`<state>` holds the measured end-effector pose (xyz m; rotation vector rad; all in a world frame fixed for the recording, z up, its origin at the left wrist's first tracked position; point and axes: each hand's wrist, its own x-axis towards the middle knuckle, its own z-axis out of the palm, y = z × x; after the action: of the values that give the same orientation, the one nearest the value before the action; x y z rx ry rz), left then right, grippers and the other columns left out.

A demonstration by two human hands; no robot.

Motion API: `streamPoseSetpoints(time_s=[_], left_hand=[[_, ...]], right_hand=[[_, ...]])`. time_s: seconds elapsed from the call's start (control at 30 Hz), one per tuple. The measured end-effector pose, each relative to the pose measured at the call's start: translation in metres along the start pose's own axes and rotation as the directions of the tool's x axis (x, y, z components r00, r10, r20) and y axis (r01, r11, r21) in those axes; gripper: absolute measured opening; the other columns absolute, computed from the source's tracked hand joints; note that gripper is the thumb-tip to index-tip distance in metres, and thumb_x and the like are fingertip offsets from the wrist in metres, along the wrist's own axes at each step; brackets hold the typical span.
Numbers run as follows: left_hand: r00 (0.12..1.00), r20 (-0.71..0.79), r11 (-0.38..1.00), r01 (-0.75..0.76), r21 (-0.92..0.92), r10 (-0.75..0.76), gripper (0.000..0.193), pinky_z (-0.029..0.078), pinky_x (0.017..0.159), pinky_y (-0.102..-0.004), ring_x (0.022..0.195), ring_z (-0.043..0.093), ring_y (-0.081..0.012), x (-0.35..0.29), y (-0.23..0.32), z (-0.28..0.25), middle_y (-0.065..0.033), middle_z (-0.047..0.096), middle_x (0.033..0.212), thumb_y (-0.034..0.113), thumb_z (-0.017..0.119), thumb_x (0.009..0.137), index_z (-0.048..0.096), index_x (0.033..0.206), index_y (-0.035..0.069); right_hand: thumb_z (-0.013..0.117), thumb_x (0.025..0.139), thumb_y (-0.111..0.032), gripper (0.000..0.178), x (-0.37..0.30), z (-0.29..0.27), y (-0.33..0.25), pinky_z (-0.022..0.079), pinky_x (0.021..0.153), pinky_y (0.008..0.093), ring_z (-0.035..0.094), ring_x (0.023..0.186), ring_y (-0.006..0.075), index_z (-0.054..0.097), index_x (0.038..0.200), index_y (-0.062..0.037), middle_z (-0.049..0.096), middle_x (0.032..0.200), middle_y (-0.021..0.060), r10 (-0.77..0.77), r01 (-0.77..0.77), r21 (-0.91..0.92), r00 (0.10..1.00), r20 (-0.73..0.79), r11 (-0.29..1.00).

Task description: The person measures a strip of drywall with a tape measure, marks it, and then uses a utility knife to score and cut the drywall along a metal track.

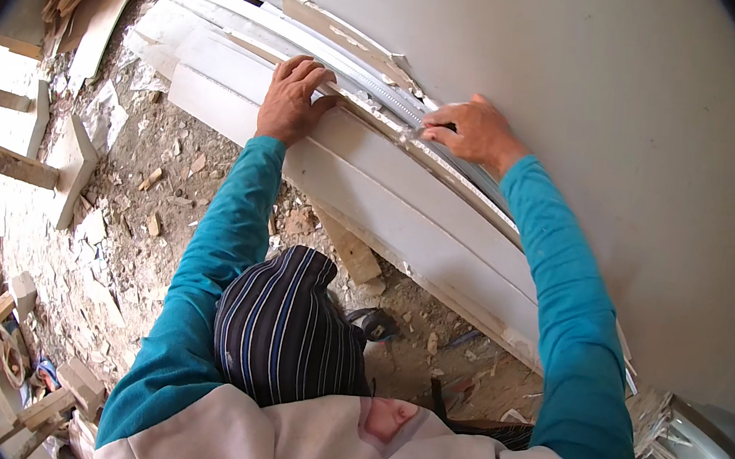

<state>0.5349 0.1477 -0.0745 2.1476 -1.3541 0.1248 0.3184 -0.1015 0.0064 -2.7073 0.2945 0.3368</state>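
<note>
My left hand (293, 99) curls over the upper edge of a narrow whitish board strip with a rough, crumbly edge (460, 175), its thumb on the near side. Farther right, my right hand (476, 133) is closed in a pinch at that edge. A small greyish bit shows at its fingertips, too small to name. The strip lies lengthwise over a stack of long white boards (425, 200). Just behind it run pale metal profiles (392, 96), one with a row of small holes.
A pale wall panel (626, 105) rises behind the stack, with a broken board offcut (344, 36) against it. Rubble and scraps cover the dirt floor (181, 190). Wooden pieces (8, 161) stand at the left. A wood block (351, 250) sits under the boards.
</note>
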Motion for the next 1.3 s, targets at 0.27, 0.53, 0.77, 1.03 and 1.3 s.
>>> streamPoseSetpoints(time_s=[0.27,0.53,0.77,1.03,1.3], left_hand=[[1.0,-0.006,0.999,-0.03,0.039,0.03,0.042,0.042,0.113,-0.0448,0.132,0.052,-0.0344,0.009,0.001,0.002,-0.0065,0.068,0.123,0.028,0.086,0.081,0.069,0.117,0.012],[0.999,-0.016,0.999,-0.031,0.024,0.032,0.042,0.042,0.113,-0.0451,0.132,0.052,-0.0346,0.008,0.001,0.003,-0.0071,0.068,0.122,0.028,0.086,0.08,0.07,0.115,0.011],[1.0,-0.015,0.998,-0.024,0.05,0.024,0.044,0.042,0.113,-0.0454,0.132,0.052,-0.0347,0.01,0.004,0.002,-0.008,0.068,0.122,0.031,0.087,0.079,0.069,0.114,0.011],[1.0,0.008,0.998,-0.028,0.064,0.028,0.039,0.04,0.113,-0.0444,0.132,0.05,-0.0328,0.009,0.003,0.002,-0.0055,0.067,0.121,0.032,0.084,0.083,0.069,0.114,0.013],[1.0,-0.001,0.999,-0.023,0.047,0.023,0.039,0.04,0.113,-0.0444,0.132,0.05,-0.0332,0.009,0.002,0.001,-0.0059,0.067,0.122,0.031,0.084,0.083,0.07,0.115,0.013]], right_hand=[[0.066,0.096,-0.047,0.034,0.04,0.014,-0.038,0.047,0.098,0.042,0.07,0.104,0.0266,0.08,0.114,-0.0216,0.078,0.115,0.0041,-0.02,0.035,0.05,0.964,-0.266,0.998],[0.065,0.096,-0.046,0.033,0.035,0.011,-0.024,0.044,0.104,0.0441,0.071,0.103,0.0283,0.081,0.114,-0.024,0.079,0.108,0.007,-0.024,0.025,0.001,0.979,-0.202,1.0],[0.065,0.096,-0.044,0.031,0.034,0.017,-0.018,0.04,0.105,0.0433,0.071,0.104,0.0276,0.081,0.114,-0.0237,0.079,0.106,0.0085,-0.035,0.052,0.053,0.958,-0.286,0.997],[0.065,0.096,-0.043,0.031,0.048,0.026,-0.027,0.041,0.104,0.0425,0.071,0.104,0.0275,0.08,0.116,-0.0256,0.079,0.107,0.0085,-0.042,0.047,0.009,0.954,-0.296,0.999],[0.067,0.095,-0.042,0.031,0.037,0.008,-0.028,0.04,0.109,0.0426,0.071,0.106,0.0273,0.081,0.116,-0.0236,0.079,0.11,0.0106,0.006,-0.008,-0.011,0.98,-0.2,1.0]])
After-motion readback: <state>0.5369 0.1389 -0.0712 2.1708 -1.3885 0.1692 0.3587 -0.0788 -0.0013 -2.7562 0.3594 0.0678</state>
